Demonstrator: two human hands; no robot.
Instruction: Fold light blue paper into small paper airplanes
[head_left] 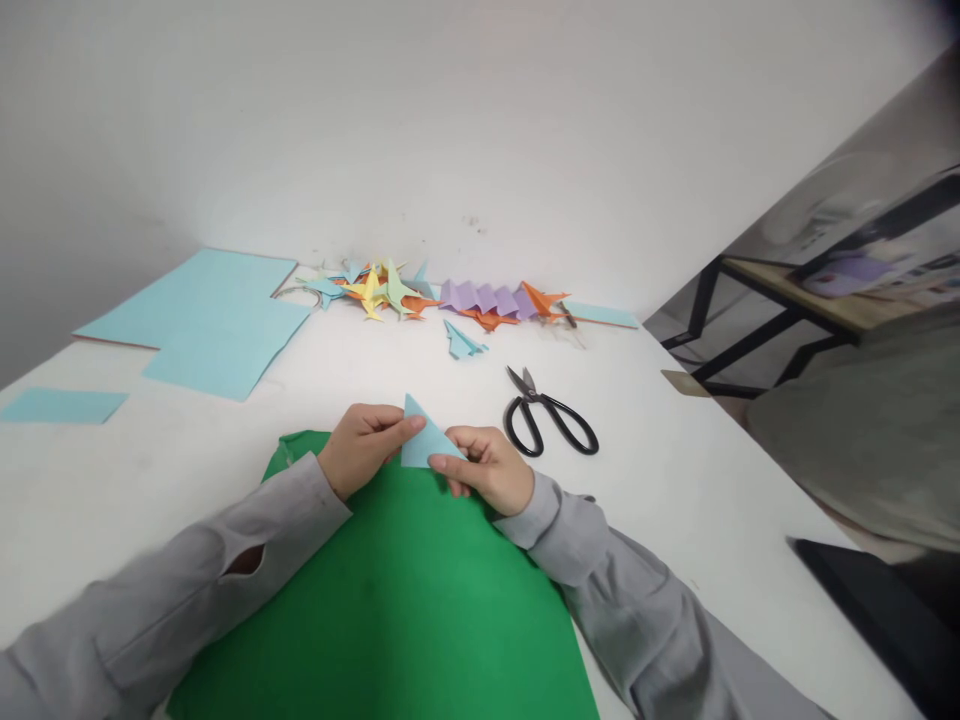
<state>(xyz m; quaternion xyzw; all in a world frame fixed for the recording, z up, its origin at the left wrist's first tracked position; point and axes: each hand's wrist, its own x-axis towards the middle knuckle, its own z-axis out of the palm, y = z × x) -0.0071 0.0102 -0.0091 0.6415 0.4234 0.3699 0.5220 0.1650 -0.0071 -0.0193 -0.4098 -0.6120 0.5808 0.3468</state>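
Note:
A small light-blue paper triangle (421, 443) is held up between both hands, above the far edge of a green sheet (390, 590). My left hand (366, 445) pinches its upper left side between thumb and fingers. At its lower right corner my right hand (489, 467) grips the paper, thumb in front and fingers curled behind. Part of the triangle is covered by the thumbs.
Black-handled scissors (534, 400) lie right of my right hand, blades slightly apart. Behind are a blue folded piece (463, 342), colourful folded paper figures (382, 292) and a purple pleated strip (484, 298). Large blue sheets (217, 320) and a small one (64, 405) lie left.

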